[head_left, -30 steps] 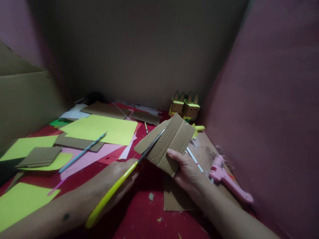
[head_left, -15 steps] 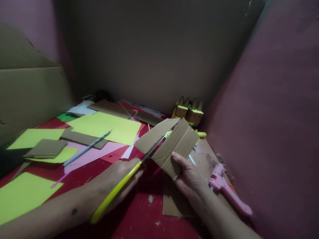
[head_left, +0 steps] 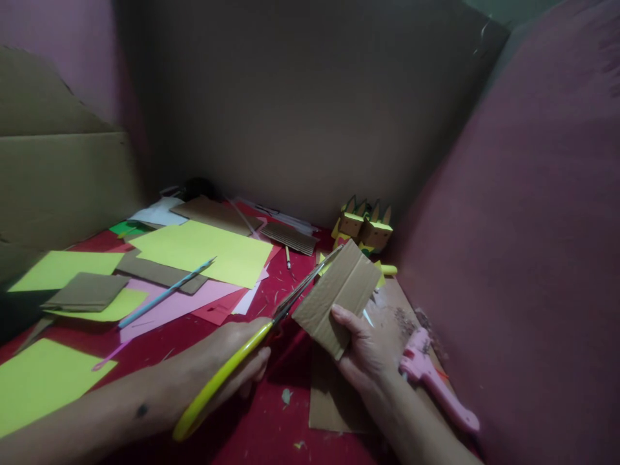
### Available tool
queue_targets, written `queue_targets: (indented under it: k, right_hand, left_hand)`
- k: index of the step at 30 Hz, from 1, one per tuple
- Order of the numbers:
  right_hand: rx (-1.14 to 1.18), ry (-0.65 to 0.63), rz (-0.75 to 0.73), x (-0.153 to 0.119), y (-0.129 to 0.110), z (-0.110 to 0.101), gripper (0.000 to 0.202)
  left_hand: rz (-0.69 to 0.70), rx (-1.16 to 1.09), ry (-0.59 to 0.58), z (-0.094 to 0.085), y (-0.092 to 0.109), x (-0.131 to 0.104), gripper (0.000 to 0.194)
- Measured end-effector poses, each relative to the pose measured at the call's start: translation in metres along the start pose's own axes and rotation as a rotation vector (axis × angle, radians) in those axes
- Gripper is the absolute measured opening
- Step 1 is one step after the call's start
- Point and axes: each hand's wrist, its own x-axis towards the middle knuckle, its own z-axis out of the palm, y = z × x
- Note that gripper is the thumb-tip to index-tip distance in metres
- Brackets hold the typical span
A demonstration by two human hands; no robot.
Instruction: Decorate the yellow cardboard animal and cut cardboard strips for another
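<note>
My left hand [head_left: 237,342] is closed on a pair of scissors [head_left: 220,374] with yellow handles, their blades angled up to the right and nearly together. Along the left edge of a brown cardboard piece [head_left: 339,294] lie those blades. My right hand [head_left: 365,352] grips this cardboard from its lower right side, thumb on top. Below it, another flat cardboard piece [head_left: 329,400] rests on the red surface [head_left: 261,413], partly hidden by my right hand and wrist.
A pink glue gun [head_left: 436,381] lies at the right by the wall. Small cardboard figures [head_left: 365,226] stand at the back. On the left are yellow sheets [head_left: 208,248], pink paper [head_left: 184,303], a blue pencil [head_left: 167,292] and folded cardboard [head_left: 87,290]. Scraps dot the surface.
The cardboard strip left of the blades has come away from the held piece and is no longer seen there. The scissor blades have closed. Both hands keep their holds.
</note>
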Motion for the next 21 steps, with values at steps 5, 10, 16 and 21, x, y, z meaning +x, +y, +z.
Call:
queue_targets:
  k: [5,10,16,21]
  right_hand:
    - [-0.012,-0.01,0.017,-0.001,0.001,-0.001,0.057]
    - [-0.017,-0.026,0.027,-0.001,0.001,-0.001,0.064]
    - [-0.041,0.004,0.027,-0.002,0.0,-0.001,0.064]
    - [-0.078,-0.019,0.015,-0.005,0.0,0.001,0.073]
  left_hand:
    - [0.01,0.009,-0.009,-0.004,0.002,0.001,0.032]
    - [0.09,0.139,0.106,-0.003,-0.006,0.008,0.04]
    - [0.136,0.317,0.269,-0.006,-0.002,0.011,0.045]
    - [0.006,0.346,0.393,-0.018,-0.001,0.012,0.04]
